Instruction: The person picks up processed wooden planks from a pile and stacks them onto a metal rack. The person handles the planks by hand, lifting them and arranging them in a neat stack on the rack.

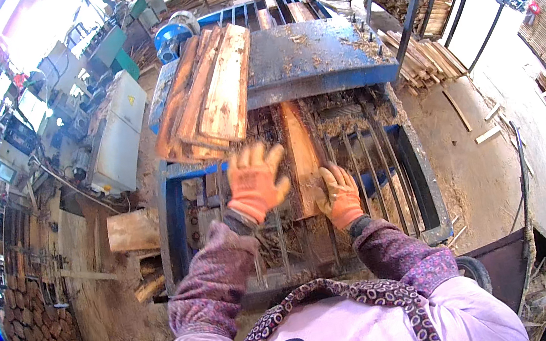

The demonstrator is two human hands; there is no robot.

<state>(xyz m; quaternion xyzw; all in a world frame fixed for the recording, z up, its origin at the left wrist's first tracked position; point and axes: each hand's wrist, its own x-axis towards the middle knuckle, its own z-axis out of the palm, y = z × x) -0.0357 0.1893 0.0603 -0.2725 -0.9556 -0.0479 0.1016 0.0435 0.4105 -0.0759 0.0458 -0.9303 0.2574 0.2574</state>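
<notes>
A long wooden board [301, 151] lies lengthwise on the roller bed of a blue machine, its far end under the machine's hood. My right hand [340, 195], in an orange and tan work glove, rests against the right side of the board's near end with the fingers stretched forward. To the left of the board, my left hand [255, 182] is gloved alike, its fingers spread and holding nothing. Just beyond it, several bark-edged boards [224, 88] lie stacked on the left part of the blue hood [311, 52].
The blue machine frame [432, 205] with metal rollers surrounds the board. A blue motor [171, 41] sits at the hood's far left. Left stands a grey cabinet [119, 138]; stacked logs [42, 335] lie lower left. Sawn slats [429, 57] are piled on the right floor.
</notes>
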